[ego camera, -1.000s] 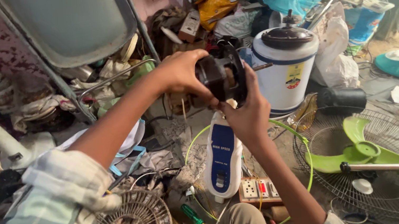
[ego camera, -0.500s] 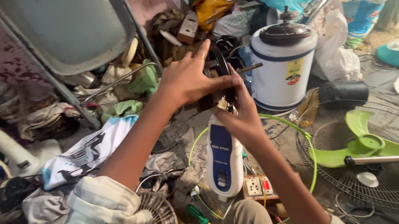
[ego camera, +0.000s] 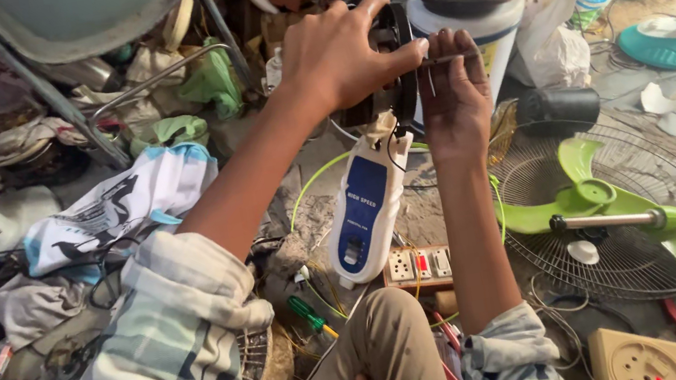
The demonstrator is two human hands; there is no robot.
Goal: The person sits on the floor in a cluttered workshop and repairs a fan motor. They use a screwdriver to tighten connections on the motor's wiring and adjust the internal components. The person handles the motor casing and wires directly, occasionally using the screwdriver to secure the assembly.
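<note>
- Lighting: bright, even daylight, strongest at far right.
- Shadows: soft, dim at far left.
- Sharpness: centre crisp; edges slightly stretched and soft.

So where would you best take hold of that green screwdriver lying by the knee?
Probably by its green handle, coming from above and from the person's left. The handle is the thick, exposed end, while the thin shaft points down-right toward the trouser knee and wires. Both the left hand and right hand are up at the black fan motor.

A blue rectangular label (ego camera: pixel 366 200) sits on the white fan housing (ego camera: pixel 360 214) below the hands.
</note>
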